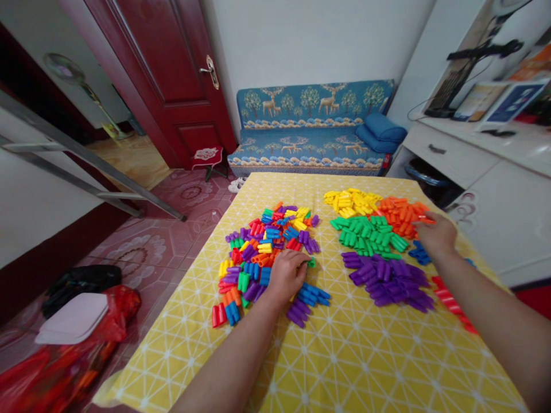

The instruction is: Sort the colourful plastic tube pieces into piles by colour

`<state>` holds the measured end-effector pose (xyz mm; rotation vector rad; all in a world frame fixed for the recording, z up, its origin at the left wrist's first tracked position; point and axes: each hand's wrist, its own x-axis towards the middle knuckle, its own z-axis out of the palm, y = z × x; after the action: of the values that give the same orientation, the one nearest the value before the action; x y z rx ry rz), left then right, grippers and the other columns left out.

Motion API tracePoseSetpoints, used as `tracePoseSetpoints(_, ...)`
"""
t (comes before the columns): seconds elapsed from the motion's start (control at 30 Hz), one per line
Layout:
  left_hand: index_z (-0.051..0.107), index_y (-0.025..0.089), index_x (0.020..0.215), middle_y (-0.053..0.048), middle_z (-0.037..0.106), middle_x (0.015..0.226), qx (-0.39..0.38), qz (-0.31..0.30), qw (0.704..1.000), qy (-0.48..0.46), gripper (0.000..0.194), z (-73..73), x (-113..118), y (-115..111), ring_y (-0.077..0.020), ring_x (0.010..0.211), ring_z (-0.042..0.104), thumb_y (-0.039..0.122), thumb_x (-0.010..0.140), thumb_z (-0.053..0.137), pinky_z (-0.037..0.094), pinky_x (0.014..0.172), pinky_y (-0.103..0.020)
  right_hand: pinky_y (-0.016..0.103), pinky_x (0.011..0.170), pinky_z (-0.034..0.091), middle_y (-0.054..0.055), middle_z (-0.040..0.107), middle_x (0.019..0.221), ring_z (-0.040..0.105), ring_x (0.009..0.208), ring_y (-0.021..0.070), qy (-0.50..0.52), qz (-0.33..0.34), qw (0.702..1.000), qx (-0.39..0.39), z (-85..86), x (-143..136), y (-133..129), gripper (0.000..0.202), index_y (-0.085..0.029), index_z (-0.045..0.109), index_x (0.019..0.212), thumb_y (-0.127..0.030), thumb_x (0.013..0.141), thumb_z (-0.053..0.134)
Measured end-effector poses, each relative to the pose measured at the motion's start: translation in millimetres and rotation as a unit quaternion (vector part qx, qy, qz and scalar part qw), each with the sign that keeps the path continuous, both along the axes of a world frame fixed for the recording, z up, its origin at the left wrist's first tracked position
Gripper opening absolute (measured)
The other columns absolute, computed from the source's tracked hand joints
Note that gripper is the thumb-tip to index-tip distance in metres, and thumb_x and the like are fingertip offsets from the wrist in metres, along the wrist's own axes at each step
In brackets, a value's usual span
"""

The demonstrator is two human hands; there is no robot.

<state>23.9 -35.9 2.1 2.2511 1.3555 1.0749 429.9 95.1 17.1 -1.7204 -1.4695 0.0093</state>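
Observation:
On the left of the table lies a mixed heap of bullet-shaped plastic building blocks (266, 234) in several colours. Over its right edge, my left hand (284, 276) is closed, its fingertips pinching a green block (310, 262). On the right, my right hand (438, 235) is closed at the edge of the orange pile (398, 212), with an orange block (425, 218) at its fingertips. Around it are single-colour piles: yellow (350, 201), green (368, 235), purple (385, 278), blue (418, 252) and red (450, 301). My right hand and forearm partly cover the blue and red piles.
A yellow patterned cloth (344, 350) covers the table. Beyond its far edge stands a blue sofa (301, 140). A white cabinet (495, 201) is at the right. At the left are a metal ladder (99, 172), a small stool (209, 156) and bags (116, 310) on the floor.

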Motion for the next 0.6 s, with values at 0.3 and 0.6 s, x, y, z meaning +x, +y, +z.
tracePoseSetpoints(0.3,0.071,0.023,0.091,-0.004,0.07,0.097,-0.006,0.039,0.999,0.008,0.018,-3.1,2.1,1.5,-0.0238,0.097,0.062,0.014,0.077,0.064,0.05,0.085,-0.04,0.036,0.076,0.054,0.006,0.068,0.106,0.065,0.09,0.0212,0.061,0.294,0.952,-0.058,13.6,-158.6,-79.7,0.023,-0.022,0.07,0.097,-0.026,0.082,0.054)
tracePoseSetpoints(0.6,0.068,0.019,0.1,-0.009,0.063,0.108,0.021,0.081,0.983,-0.165,0.018,6.0,0.6,-2.4,-0.0194,0.104,0.06,0.02,0.089,0.054,0.05,0.092,-0.035,0.037,0.088,0.052,0.007,0.055,0.131,0.06,0.107,0.0219,-0.03,0.352,0.93,-0.097,-23.5,-242.9,-127.5,0.054,-0.024,0.063,0.12,-0.004,0.072,0.048)
